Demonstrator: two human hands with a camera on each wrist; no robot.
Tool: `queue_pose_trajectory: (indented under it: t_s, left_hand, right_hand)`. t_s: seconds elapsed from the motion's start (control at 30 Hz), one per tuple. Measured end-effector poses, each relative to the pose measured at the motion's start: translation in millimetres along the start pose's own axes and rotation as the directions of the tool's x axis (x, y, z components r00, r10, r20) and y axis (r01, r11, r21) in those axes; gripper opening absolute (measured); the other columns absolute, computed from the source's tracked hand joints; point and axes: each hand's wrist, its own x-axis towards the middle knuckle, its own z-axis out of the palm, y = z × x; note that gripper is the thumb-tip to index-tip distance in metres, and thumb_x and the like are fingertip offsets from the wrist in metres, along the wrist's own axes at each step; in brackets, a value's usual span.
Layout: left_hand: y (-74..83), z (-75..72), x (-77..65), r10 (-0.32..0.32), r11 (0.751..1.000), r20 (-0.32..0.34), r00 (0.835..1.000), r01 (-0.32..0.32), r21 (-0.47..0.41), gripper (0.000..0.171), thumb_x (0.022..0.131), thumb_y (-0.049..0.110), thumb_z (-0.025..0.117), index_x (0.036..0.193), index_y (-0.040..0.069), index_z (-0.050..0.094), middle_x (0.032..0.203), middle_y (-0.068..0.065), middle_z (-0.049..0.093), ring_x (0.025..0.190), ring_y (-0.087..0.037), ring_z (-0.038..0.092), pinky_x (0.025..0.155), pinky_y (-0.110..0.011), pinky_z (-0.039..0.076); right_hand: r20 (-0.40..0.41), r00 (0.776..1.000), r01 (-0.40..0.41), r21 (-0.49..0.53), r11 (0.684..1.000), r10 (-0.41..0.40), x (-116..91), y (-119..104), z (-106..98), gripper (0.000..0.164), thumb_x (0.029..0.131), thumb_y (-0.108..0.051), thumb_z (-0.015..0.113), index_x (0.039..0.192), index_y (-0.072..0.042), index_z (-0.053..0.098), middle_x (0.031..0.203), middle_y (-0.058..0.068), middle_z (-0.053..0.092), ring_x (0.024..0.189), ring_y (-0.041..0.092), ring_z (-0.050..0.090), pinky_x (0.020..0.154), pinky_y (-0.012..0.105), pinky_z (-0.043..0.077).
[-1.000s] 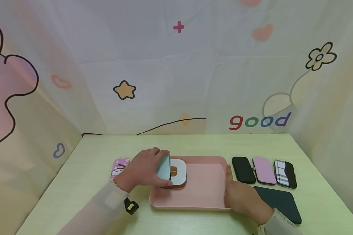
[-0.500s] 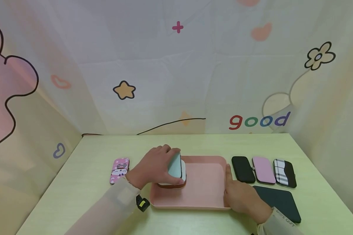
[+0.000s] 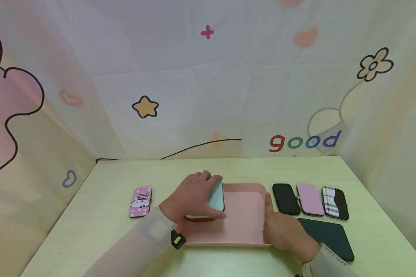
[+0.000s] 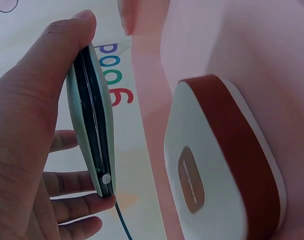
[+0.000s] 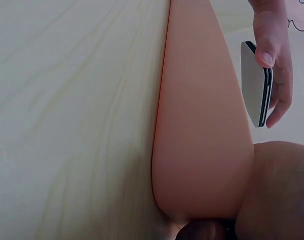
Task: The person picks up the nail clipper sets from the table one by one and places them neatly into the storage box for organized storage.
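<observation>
My left hand [image 3: 194, 194] holds a slim mint-green case [image 3: 216, 196] on edge above the pink tray [image 3: 244, 219]. Dark edging and a small round clasp on that case [image 4: 91, 125] show in the left wrist view. Within the tray sits a rounded white box with a red-brown band [image 4: 242, 145] and a brown label; in the head view my left hand mostly covers it. My right hand [image 3: 284, 231] grips the tray's right wall, index finger straight along the rim. Its other fingers are partly hidden.
Right of the tray, a black case [image 3: 287, 199], a lilac case [image 3: 310, 200] and a plaid-and-black case [image 3: 334, 203] lie in a row. Nearer is a dark flat pad [image 3: 329, 238]. A pink patterned case [image 3: 140, 202] lies left. A printed curtain [image 3: 194, 96] hangs behind the table.
My left hand has carried the mint-green case rightward over the white box, bringing the pink patterned case into full view. The right hand stays at the tray's edge.
</observation>
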Motion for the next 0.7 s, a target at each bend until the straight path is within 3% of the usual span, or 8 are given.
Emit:
queue_pose_trajectory:
  t_s: [0.33, 0.7]
  left_hand:
    - [13.7, 0.8, 9.0, 0.016, 1.0, 0.03, 0.999, -0.016, 0.008, 0.096, 0.07, 0.081, 0.062, 0.146, 0.025, 0.045, 0.123, -0.001, 0.056, 0.098, -0.017, 0.053, 0.086, -0.033, 0.048]
    - [25.5, -0.4, 22.8, -0.008, 1.0, 0.098, 0.995, 0.006, 0.019, 0.101, 0.067, 0.087, 0.06, 0.148, 0.028, 0.043, 0.123, 0.001, 0.056, 0.096, -0.016, 0.054, 0.073, -0.029, 0.046]
  right_hand:
    - [-0.003, 1.0, 0.01, -0.015, 1.0, -0.01, -0.1, 1.3, 1.2, 0.082, 0.099, -0.019, 0.045, 0.159, 0.0, -0.008, 0.056, -0.002, 0.05, 0.042, 0.013, 0.039, 0.042, 0.029, 0.024]
    - [0.01, 1.0, -0.007, -0.016, 1.0, 0.007, 0.2, 0.0, -0.7, 0.081, 0.099, -0.019, 0.044, 0.159, 0.001, -0.007, 0.056, -0.001, 0.05, 0.042, 0.013, 0.039, 0.042, 0.029, 0.024]
